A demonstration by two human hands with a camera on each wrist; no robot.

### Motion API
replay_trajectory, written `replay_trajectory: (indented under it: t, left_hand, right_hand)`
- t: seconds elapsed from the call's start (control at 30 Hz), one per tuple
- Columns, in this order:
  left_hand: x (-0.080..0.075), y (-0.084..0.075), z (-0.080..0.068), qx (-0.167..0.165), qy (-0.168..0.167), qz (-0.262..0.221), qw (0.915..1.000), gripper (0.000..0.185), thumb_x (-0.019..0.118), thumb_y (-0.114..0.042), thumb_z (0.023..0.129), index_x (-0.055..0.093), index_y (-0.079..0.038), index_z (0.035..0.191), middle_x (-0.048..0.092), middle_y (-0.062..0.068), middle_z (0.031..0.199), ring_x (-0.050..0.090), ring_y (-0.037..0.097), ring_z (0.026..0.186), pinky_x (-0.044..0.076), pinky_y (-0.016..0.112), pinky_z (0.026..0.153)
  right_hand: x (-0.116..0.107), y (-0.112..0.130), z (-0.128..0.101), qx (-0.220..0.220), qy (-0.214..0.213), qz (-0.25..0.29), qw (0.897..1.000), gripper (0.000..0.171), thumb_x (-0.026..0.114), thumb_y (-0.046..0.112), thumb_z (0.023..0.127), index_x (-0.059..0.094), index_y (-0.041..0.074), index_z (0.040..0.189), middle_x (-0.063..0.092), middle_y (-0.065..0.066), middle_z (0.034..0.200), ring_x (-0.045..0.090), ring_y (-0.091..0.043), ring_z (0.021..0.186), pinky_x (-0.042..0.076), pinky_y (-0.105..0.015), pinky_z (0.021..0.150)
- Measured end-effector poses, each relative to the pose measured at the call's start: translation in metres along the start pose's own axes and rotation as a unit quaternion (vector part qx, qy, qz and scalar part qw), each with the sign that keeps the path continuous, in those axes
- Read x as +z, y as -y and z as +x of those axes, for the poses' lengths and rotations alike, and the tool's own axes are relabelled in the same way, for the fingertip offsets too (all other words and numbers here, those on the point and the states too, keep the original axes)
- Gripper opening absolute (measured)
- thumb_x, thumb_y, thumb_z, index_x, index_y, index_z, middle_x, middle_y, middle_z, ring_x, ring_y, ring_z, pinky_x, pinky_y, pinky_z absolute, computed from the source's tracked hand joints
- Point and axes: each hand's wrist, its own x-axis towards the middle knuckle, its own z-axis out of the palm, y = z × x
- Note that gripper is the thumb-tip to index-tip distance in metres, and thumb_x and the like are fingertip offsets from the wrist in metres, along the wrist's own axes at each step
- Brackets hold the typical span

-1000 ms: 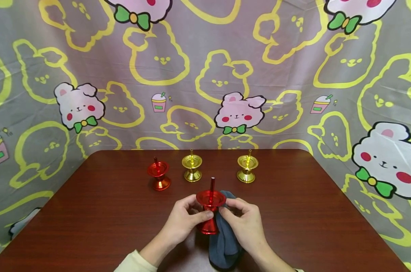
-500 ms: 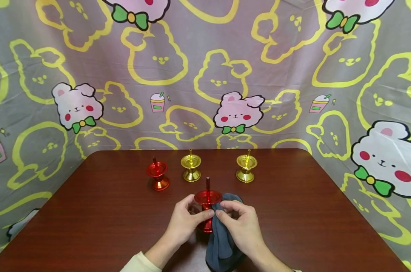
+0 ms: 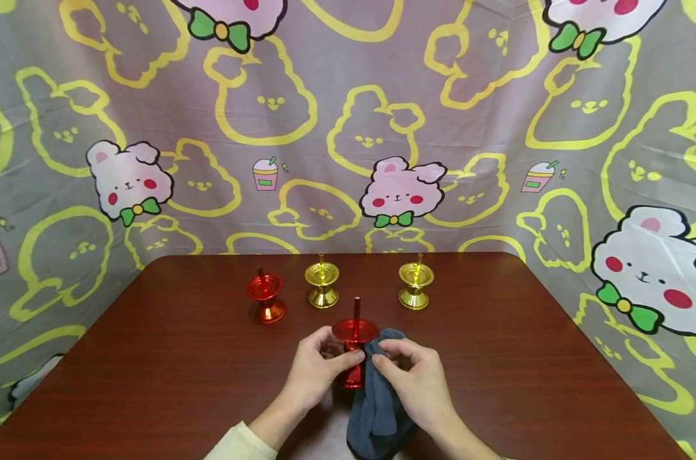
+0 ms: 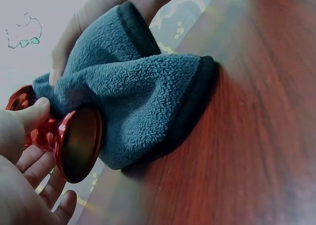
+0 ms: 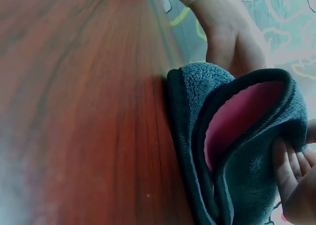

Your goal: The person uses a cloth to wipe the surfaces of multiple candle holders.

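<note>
The left hand [image 3: 313,377], coming from a cream sleeve [image 3: 241,443] at the near side, grips a red candle holder [image 3: 355,333] with its thumb across the waist and its fingers behind. The holder is upright at the near middle, dish and thin stem on top, and is raised off the tabletop [image 3: 152,358]; the left wrist view shows its hollow underside. Just right of it, a blue-grey cloth [image 3: 380,402] with dark edging lies against the holder's side and hangs in folds toward the near edge; the right wrist view shows a pink patch inside the fold. The right hand [image 3: 417,377] pinches the cloth's upper part between thumb and fingers, close beside the holder.

Farther back, again from the left, a second red candle holder [image 3: 265,291] stands upright, then a gold candle holder [image 3: 322,278] near it, slightly farther away. Well apart to the right stands another gold candle holder [image 3: 415,278]. Behind the tabletop hangs a grey backdrop [image 3: 301,166] printed with yellow outlines and white rabbits.
</note>
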Motion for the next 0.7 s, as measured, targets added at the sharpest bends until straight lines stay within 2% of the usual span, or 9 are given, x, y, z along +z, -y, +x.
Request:
replay_trajectory:
  t: [0.17,0.3,0.57,0.7]
  left_hand:
    - [0.005,0.005,0.009,0.002,-0.015,0.003,0.9999,0.031,0.084,-0.015,0.082,0.07,-0.003,0.107,0.069,0.008,0.089,0.064,0.019,0.082,0.053,0.028,0.07]
    - [0.011,0.008,0.019,0.004,-0.033,0.019,0.9993,0.029,0.085,-0.017,0.082,0.07,-0.003,0.102,0.069,0.008,0.089,0.064,0.019,0.08,0.052,0.028,0.07]
    - [0.022,0.017,0.048,0.026,-0.06,0.032,0.9973,0.029,0.084,-0.012,0.082,0.07,-0.001,0.106,0.072,0.011,0.093,0.067,0.023,0.086,0.052,0.029,0.073]
    - [0.03,0.023,0.064,0.023,-0.076,0.054,0.9954,0.027,0.083,-0.012,0.082,0.071,-0.003,0.105,0.073,0.008,0.094,0.067,0.022,0.089,0.052,0.033,0.078]
  right_hand:
    - [-0.009,0.002,-0.003,0.004,-0.01,-0.008,1.0,0.016,0.081,0.0,0.081,0.077,0.003,0.096,0.068,-0.003,0.08,0.063,-0.013,0.068,0.054,-0.024,0.063]
    - [-0.016,0.004,-0.007,0.002,-0.017,-0.01,1.0,0.016,0.081,0.0,0.081,0.077,0.003,0.097,0.069,-0.003,0.081,0.065,-0.013,0.07,0.055,-0.024,0.066]
    - [-0.029,0.006,-0.016,0.001,-0.038,-0.027,0.999,0.018,0.081,-0.002,0.08,0.077,0.008,0.095,0.069,0.0,0.081,0.064,-0.015,0.069,0.055,-0.026,0.063]
    - [-0.032,0.008,-0.021,-0.013,-0.041,-0.025,0.999,0.019,0.08,-0.004,0.079,0.077,0.01,0.092,0.068,0.001,0.08,0.063,-0.015,0.067,0.054,-0.027,0.059]
